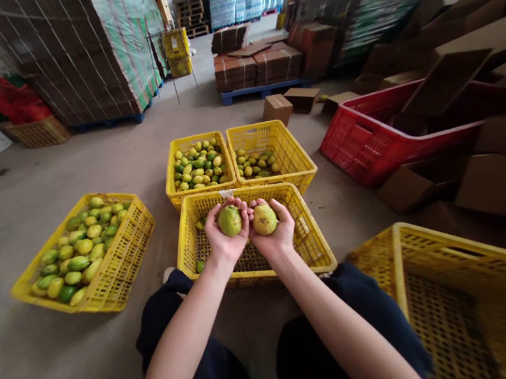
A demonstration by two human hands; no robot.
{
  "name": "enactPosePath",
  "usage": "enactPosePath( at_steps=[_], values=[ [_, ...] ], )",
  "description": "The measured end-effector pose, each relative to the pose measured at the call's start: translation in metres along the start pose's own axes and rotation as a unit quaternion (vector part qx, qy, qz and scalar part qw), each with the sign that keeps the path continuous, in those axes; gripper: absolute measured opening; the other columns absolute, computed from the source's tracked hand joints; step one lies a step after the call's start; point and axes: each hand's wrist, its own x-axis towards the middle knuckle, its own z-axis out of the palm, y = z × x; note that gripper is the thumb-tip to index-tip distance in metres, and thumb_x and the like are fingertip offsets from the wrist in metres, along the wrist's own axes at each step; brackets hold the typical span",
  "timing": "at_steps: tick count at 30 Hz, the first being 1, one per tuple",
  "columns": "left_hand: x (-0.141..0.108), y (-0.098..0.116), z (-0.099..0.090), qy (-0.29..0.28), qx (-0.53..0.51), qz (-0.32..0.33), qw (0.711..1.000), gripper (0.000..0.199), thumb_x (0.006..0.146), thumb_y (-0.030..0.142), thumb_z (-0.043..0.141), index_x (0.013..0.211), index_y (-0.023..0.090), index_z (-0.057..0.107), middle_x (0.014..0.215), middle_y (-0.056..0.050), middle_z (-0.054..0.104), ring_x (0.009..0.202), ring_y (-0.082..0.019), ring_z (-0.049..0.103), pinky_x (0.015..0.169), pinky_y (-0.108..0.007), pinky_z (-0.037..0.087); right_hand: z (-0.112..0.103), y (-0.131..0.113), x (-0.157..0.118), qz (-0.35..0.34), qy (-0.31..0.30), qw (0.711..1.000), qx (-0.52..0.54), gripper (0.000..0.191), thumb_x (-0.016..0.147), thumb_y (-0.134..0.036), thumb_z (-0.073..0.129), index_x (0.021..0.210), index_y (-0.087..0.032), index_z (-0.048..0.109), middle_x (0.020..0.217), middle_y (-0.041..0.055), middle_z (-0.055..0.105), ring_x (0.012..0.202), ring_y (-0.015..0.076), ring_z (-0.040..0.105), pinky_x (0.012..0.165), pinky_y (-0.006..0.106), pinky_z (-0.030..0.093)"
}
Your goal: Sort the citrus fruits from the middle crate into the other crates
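Side by side over the front yellow crate [322,249], my two hands are cupped with palms up. In my left hand [220,247] rests a green, lemon-like fruit [230,221], its fingers curled around it from beneath. My right hand [281,236] holds a yellower lemon-like fruit [264,220] with brown blemishes on its skin. The hands touch or nearly touch at the fingers. A few fruits show in the crate below, among them a green fruit [200,267]; my hands and forearms hide part of its inside.
Behind stand a fuller yellow crate of fruit [169,181] and a less full yellow crate [301,154]. A tilted, heaped yellow crate [119,289] is at left. An empty-looking yellow crate [475,243] is at right, near a red crate [349,154] and cardboard boxes [504,180].
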Motion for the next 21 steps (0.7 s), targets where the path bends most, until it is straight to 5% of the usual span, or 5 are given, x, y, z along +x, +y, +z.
enactPosePath(
  at_steps=[5, 13, 21],
  values=[
    [0.004, 0.002, -0.001, -0.015, -0.010, 0.055, 0.998, 0.032, 0.084, 0.025, 0.043, 0.103, 0.015, 0.067, 0.103, -0.010, 0.069, 0.105, -0.022, 0.064, 0.080, -0.030, 0.056, 0.001, 0.001, 0.003, -0.004, 0.010, 1.000, 0.010, 0.020, 0.081, -0.027, 0.049, 0.090, -0.015, 0.064, 0.079, 0.0065, 0.070, 0.070, 0.0164, 0.066, 0.064, 0.030, 0.058],
    [0.005, 0.008, -0.007, 0.020, -0.033, 0.075, 0.996, 0.034, 0.080, 0.019, 0.044, 0.107, 0.012, 0.065, 0.105, -0.012, 0.069, 0.104, -0.022, 0.065, 0.080, -0.028, 0.056, -0.008, -0.001, 0.006, 0.001, 0.007, 1.000, -0.008, 0.023, 0.080, -0.026, 0.050, 0.096, -0.017, 0.063, 0.082, 0.0063, 0.071, 0.077, 0.0182, 0.067, 0.062, 0.029, 0.058],
    [0.001, 0.031, -0.004, 0.119, -0.074, 0.071, 0.988, 0.027, 0.077, 0.015, 0.044, 0.097, 0.009, 0.063, 0.077, -0.008, 0.066, 0.075, -0.015, 0.067, 0.064, -0.021, 0.056, -0.064, 0.023, 0.024, 0.116, 0.186, 0.959, -0.179, 0.013, 0.078, -0.013, 0.045, 0.078, -0.016, 0.058, 0.059, 0.0032, 0.063, 0.050, 0.0137, 0.060, 0.043, 0.021, 0.049]
  ],
)
